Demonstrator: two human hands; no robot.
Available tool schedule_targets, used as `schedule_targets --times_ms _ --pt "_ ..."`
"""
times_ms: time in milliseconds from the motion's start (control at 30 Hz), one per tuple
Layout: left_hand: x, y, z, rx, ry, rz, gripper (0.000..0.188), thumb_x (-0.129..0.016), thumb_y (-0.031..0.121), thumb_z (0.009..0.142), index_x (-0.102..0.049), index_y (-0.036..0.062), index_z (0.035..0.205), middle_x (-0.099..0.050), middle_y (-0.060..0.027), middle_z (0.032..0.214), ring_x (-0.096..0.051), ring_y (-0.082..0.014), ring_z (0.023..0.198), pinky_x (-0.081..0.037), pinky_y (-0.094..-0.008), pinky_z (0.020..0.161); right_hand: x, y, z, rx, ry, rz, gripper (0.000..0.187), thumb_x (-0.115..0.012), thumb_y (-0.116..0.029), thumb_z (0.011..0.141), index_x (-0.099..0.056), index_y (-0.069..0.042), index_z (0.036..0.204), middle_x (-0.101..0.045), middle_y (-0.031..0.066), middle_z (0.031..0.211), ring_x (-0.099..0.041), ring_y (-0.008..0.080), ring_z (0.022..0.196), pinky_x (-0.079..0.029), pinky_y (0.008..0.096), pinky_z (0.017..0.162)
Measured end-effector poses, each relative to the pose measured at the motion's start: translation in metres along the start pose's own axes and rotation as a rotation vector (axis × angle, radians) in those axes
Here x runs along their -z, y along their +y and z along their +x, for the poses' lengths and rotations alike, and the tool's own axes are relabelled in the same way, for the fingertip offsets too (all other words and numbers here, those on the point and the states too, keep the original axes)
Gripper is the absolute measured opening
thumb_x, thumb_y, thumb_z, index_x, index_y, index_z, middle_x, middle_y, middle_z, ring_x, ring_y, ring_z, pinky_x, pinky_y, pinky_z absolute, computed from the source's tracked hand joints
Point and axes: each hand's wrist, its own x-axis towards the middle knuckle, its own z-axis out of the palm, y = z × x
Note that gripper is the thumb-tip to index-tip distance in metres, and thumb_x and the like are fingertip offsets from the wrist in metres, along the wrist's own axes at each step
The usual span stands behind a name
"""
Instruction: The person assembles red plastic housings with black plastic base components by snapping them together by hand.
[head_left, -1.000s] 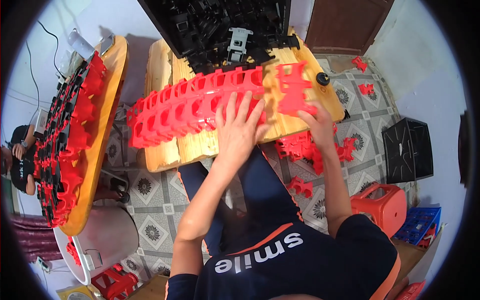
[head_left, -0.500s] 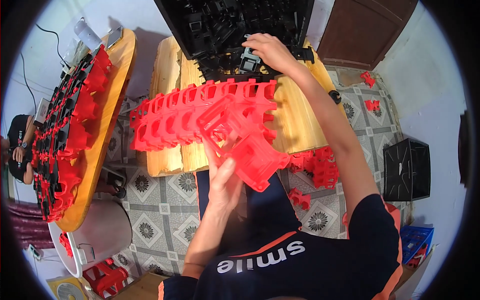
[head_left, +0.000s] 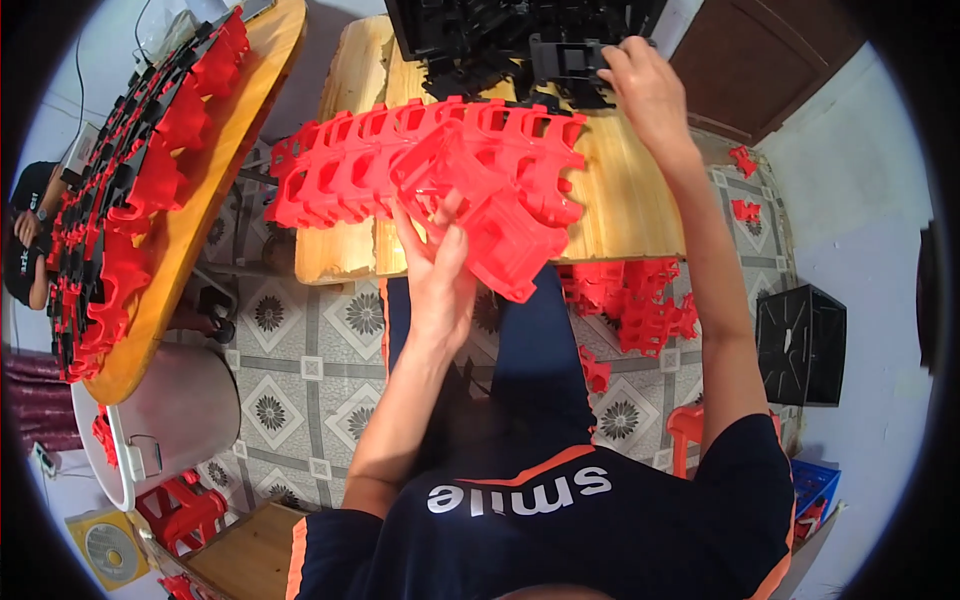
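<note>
My left hand [head_left: 440, 285] holds up a red plastic part [head_left: 515, 245] made of boxy open sockets, its thumb and fingers closed on the lower left side. Behind it, long joined rows of similar red plastic parts [head_left: 345, 165] lie across the wooden table [head_left: 635, 220]. My right hand [head_left: 648, 88] reaches to the far right of the table and pinches the edge of a black plastic frame [head_left: 568, 62] with a rectangular opening. Loose black plastic pieces [head_left: 465, 78] lie beside that frame, in front of a large black bin [head_left: 408, 30] full of more.
To the left, a second wooden table [head_left: 225, 175] carries rows of red and black parts [head_left: 130, 190]; a person [head_left: 35, 225] is beyond it. Below stands a white bucket [head_left: 185, 420]. Red parts [head_left: 640, 310], a black crate [head_left: 802, 345] and a blue crate [head_left: 815, 485] are on the right.
My right hand has moved right, bringing the black frame away from the bin's front. My left hand still holds the red part. The whole view has shifted, with the tables now higher in it.
</note>
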Motion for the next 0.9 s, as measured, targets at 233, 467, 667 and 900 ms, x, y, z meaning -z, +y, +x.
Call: schedule_targets --times_ms 233,467,667,900 --pt "-0.001 0.001 -0.005 -0.08 0.076 0.085 0.084 -0.069 0.022 0.09 -0.012 0.0207 0.152 -0.041 -0.0128 0.144 -0.038 -0.0267 0.135 -0.037 -0.0504 0.11 0.047 -0.051 -0.006 -0.493 0.069 0.627 0.019 -0.077 -0.015 0.079 -0.07 -0.001 0.091 -0.058 0.0057 0.076 -0.054 0.0152 0.063 -0.045 0.0269 0.061" --pt "0.007 0.005 -0.01 -0.031 0.051 -0.055 0.11 -0.074 0.005 0.085 0.009 0.0252 0.154 -0.039 -0.0111 0.141 -0.047 -0.02 0.124 -0.041 -0.0358 0.105 0.123 -0.164 -0.035 -0.445 -0.123 0.904 0.024 -0.082 -0.014 0.074 -0.066 -0.003 0.087 -0.053 0.003 0.071 -0.05 0.0107 0.056 -0.041 0.0247 0.05" --pt "0.001 0.008 -0.013 -0.073 -0.045 -0.054 0.111 -0.074 0.005 0.084 0.009 0.0242 0.155 -0.039 -0.0095 0.14 -0.047 -0.0203 0.124 -0.041 -0.0365 0.106 0.118 -0.182 -0.042 -0.35 -0.039 0.809 0.028 -0.082 -0.011 0.072 -0.064 -0.003 0.091 -0.055 0.0057 0.073 -0.053 0.0145 0.056 -0.044 0.0273 0.048" --pt "0.01 0.015 -0.015 -0.03 -0.107 -0.036 0.111 -0.074 0.007 0.084 0.01 0.0237 0.155 -0.038 -0.0102 0.145 -0.043 -0.0222 0.13 -0.038 -0.0383 0.109 0.119 -0.187 -0.042 -0.25 0.012 0.773 0.029 -0.082 -0.01 0.071 -0.063 0.0 0.091 -0.058 0.0073 0.076 -0.056 0.0181 0.057 -0.046 0.0295 0.048"
